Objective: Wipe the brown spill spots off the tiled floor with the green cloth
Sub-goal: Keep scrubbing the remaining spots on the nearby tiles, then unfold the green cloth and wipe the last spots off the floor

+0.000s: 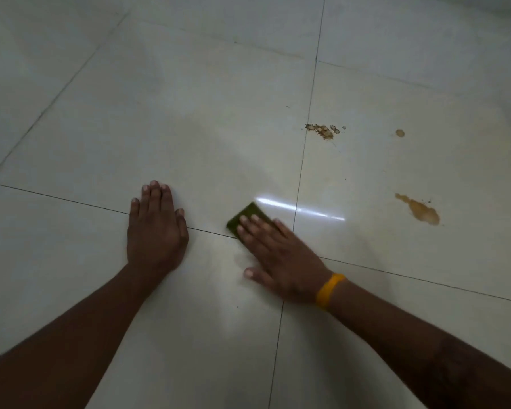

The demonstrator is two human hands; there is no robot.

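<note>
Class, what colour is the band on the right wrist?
Yellow-orange: the wristband shows clearly in the head view.

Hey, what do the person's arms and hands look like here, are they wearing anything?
Both forearms are bare, with no sleeves or gloves in view. The left hand wears nothing. The right hand has a plain yellow-orange wristband around its wrist. No rings or watch show; a faint dark patch on the right forearm is too dim to identify.
</note>
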